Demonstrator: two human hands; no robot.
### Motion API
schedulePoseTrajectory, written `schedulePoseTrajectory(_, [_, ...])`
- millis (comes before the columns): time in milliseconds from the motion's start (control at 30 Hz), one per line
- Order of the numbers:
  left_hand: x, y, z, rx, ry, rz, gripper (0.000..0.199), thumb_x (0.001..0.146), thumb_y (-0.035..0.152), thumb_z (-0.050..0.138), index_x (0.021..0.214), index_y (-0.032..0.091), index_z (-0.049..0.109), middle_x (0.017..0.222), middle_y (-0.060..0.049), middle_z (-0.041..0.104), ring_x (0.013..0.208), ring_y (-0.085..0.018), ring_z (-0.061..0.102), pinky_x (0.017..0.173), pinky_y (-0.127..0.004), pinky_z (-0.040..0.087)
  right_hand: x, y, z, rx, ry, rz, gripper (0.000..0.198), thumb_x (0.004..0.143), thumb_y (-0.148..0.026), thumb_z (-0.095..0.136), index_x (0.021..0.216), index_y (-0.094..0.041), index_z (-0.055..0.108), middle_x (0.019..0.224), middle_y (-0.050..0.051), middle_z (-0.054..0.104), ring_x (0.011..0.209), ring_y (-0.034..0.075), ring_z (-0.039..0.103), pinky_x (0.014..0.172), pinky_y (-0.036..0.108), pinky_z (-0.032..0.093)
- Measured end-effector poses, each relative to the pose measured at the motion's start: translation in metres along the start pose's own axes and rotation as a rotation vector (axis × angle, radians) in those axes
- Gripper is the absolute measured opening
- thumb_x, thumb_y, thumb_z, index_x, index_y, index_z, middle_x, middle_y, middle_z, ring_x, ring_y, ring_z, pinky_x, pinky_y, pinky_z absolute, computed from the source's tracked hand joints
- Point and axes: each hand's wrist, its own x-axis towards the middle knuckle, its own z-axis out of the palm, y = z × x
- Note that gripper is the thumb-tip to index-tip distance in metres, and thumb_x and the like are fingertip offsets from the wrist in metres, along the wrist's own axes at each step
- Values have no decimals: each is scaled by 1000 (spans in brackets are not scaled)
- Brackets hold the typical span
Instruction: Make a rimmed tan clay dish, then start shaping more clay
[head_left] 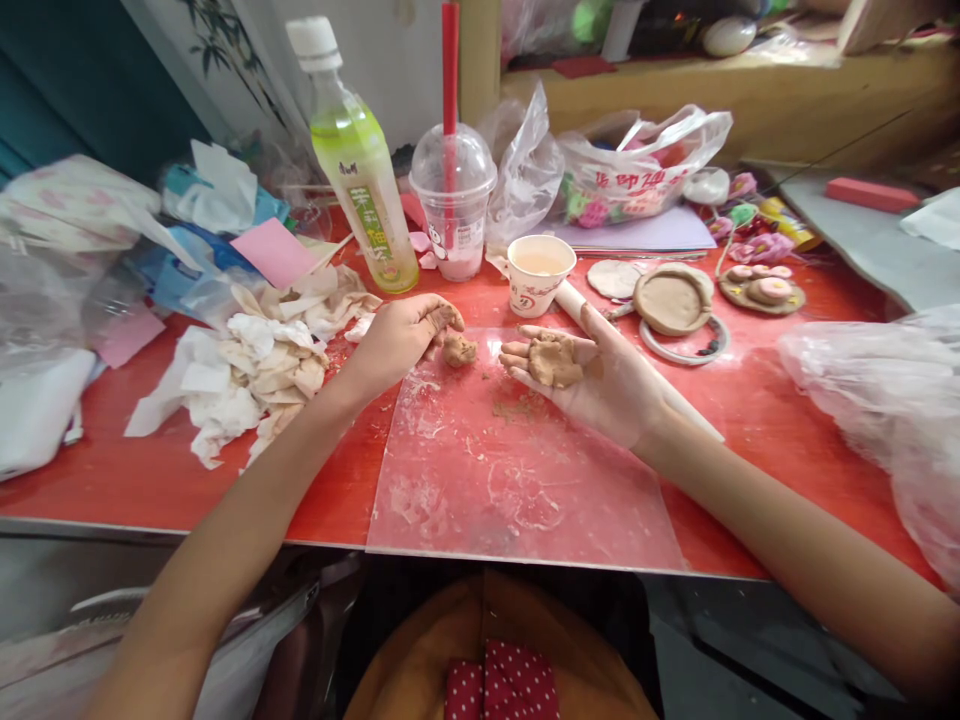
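Note:
My left hand reaches in from the left with bent fingers closed around the edge of a small brown clay lump at the far left corner of a clear work mat. Its fingertips are smeared with clay. My right hand is turned palm up, fingers stretched out flat, and holds a flattened, uneven piece of brown clay on the fingers and palm. Clay crumbs and pale dried smears mark the mat between my hands. Partly under my right hand and wrist lies a white rolling tube.
A paper cup of cloudy liquid stands behind my right hand, near a round clay dish and a decorated clay disc. Crumpled tissues, a green drink bottle and a domed plastic cup are at left and back.

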Motion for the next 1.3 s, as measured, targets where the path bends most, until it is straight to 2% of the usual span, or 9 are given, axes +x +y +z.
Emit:
schedulePoseTrajectory(100, [0, 1, -1, 47, -71, 20, 32, 88, 39, 50, 67, 16, 58, 54, 2, 55, 48, -7, 47, 52, -21, 36, 0, 0, 1, -10, 3, -3, 51, 93, -50, 29, 107, -10, 58, 83, 12, 72, 84, 20, 69, 86, 34, 54])
schedulePoseTrajectory(200, [-1, 3, -1, 56, -109, 39, 29, 83, 37, 57, 64, 15, 58, 61, 1, 61, 55, -8, 53, 58, -21, 40, 0, 0, 1, -33, -13, -17, 50, 94, -49, 28, 110, -11, 57, 84, 13, 72, 82, 20, 69, 87, 35, 54])
schedulePoseTrajectory(333, [-1, 2, 0, 50, -91, 31, 10, 79, 21, 59, 81, 14, 65, 75, -2, 66, 62, -9, 56, 62, -21, 43, 0, 1, -2, -45, -8, -8, 53, 93, -50, 29, 105, -7, 58, 87, 17, 71, 85, 21, 69, 88, 34, 53])
schedulePoseTrajectory(467, [0, -1, 1, -9, -60, 7, 20, 81, 15, 54, 99, 14, 63, 88, -4, 66, 61, -9, 57, 61, -22, 47, 0, 1, -2, -39, -6, -6, 51, 93, -51, 31, 100, -9, 59, 86, 16, 71, 87, 20, 69, 89, 33, 53])
schedulePoseTrajectory(633, [-1, -4, 1, -79, -41, 18, 18, 91, 21, 40, 98, 17, 55, 71, -1, 61, 52, -8, 55, 51, -21, 43, 0, 0, 0, -38, -9, -1, 50, 94, -51, 28, 97, -12, 59, 86, 14, 72, 87, 19, 69, 89, 34, 53])
schedulePoseTrajectory(767, [0, -4, 0, -6, 6, 40, 16, 90, 33, 47, 87, 19, 53, 58, 4, 52, 46, -7, 46, 47, -21, 37, 0, 0, -1, -33, -7, 1, 49, 94, -50, 29, 98, -12, 59, 87, 14, 72, 89, 20, 69, 89, 34, 52])
schedulePoseTrajectory(1033, [3, -10, 2, 67, 75, 80, 20, 74, 19, 64, 89, 20, 51, 78, 1, 60, 69, -10, 57, 60, -21, 44, 1, 1, -3, -53, -20, 1, 53, 93, -52, 27, 98, -10, 59, 89, 16, 72, 90, 21, 69, 88, 33, 53])
schedulePoseTrajectory(1200, [1, -8, 1, 8, -8, 75, 10, 89, 25, 45, 93, 19, 53, 71, 0, 62, 59, -10, 56, 55, -22, 42, 1, 1, -4, -57, -25, 2, 55, 93, -52, 27, 102, -8, 59, 92, 18, 71, 90, 21, 69, 90, 34, 52])
schedulePoseTrajectory(1300, [-1, -4, -1, 98, 40, 64, 30, 93, 36, 38, 74, 18, 53, 57, 1, 55, 49, -9, 49, 50, -23, 38, 1, 1, -4, -55, -17, 0, 56, 93, -52, 27, 102, -7, 59, 94, 18, 71, 89, 21, 69, 90, 34, 52])
